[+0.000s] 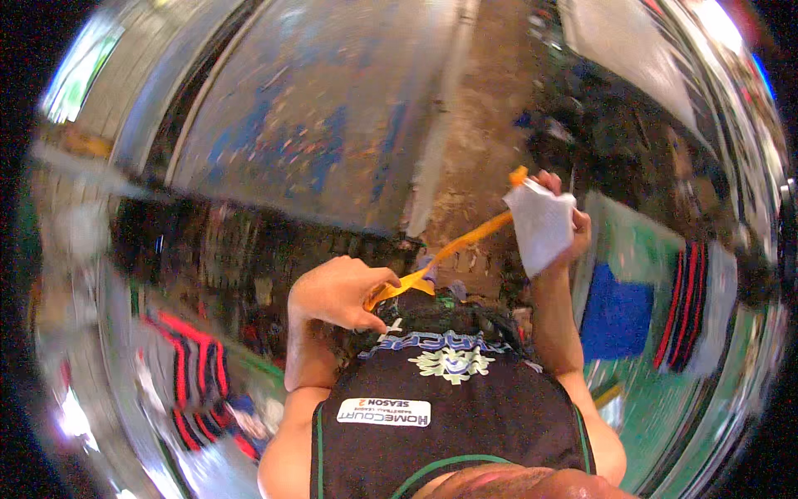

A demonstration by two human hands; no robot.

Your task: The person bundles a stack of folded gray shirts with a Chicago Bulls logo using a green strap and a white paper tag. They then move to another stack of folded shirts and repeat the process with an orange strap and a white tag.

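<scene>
A long orange-yellow strip (471, 237), which looks like fabric or ribbon, stretches slantwise in front of my torso between both hands. Its lower end passes under the curled fingers of my left hand (340, 292), whose thumb stands apart from them. Higher up and farther out, my right hand (580, 227) grips a white piece of cloth or paper (541, 226). The strip runs behind that white piece, and a short orange end (518, 176) sticks out above it by the right fingers.
Ahead on the left is a large grey table (299, 125) with blue patches, beside a brown floor strip (492, 106). Green surfaces to the right carry a blue panel (617, 315) and red-and-black striped pieces (682, 305). More striped pieces (196, 368) lie at left. Much is blurred.
</scene>
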